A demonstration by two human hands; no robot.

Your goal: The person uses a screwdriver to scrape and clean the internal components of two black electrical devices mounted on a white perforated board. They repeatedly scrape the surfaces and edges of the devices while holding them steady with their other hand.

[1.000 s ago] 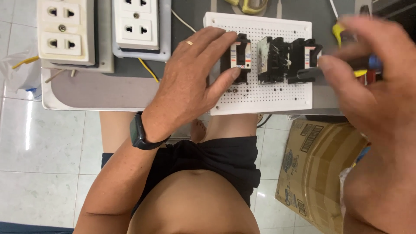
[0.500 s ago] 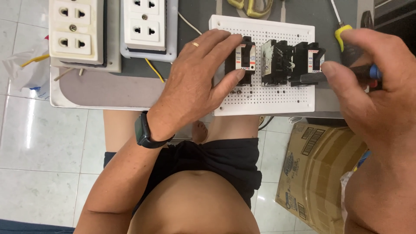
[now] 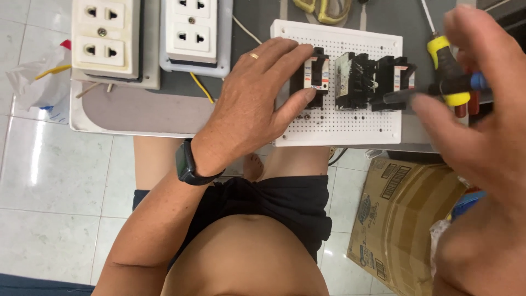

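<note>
L hand (image 3: 249,109), ctr of frame, lies palm-down w/ fingers spread across the left edge of the white perforated board (image 3: 339,129), thumb and forefinger pinching the leftmost black breaker (image 3: 311,77); two more black breakers (image 3: 372,82) sit just right of it on the board, upper ctr-right. R hand (image 3: 482,126), blurred and close to the lens at far right, is closed around a screwdriver w/ yellow-black handle (image 3: 446,68), its dark tip reaching toward the rightmost breaker. Two white socket boxes (image 3: 148,38) sit upper left on the grey table (image 3: 137,112); cardboard box (image 3: 400,219) on the floor lower right.
</note>
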